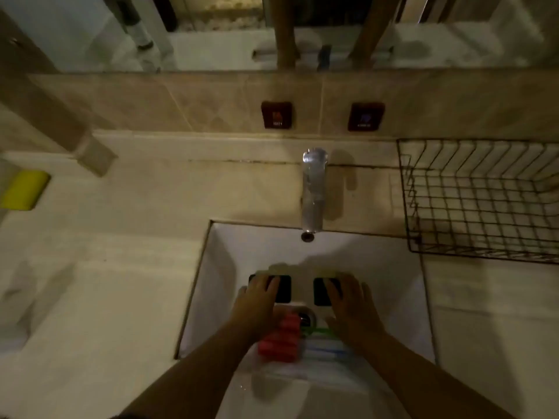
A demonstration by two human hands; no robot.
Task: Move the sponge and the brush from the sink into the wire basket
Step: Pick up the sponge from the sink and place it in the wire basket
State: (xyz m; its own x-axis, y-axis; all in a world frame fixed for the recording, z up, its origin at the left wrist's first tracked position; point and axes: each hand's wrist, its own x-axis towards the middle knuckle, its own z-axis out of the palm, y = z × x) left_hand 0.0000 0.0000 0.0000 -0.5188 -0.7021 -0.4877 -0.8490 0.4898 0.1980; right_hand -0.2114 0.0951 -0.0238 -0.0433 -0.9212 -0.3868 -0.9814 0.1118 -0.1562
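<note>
Left hand [257, 300] flat, fingers spread on dark sponge [282, 288] in sink [217, 267], pressing not clearly gripping; right hand [352, 303] same pose on second dark sponge [322, 293] beside it, grasp cannot tell. Red ridged object [279, 340] near left wrist, by drain [305, 317]; brush [325, 343] with green-blue parts under right wrist, blurred. Wire basket [406, 207] on table right of sink, apart from hands. Faucet [313, 192] behind sink. Yellow item [24, 190] far left of sink
</note>
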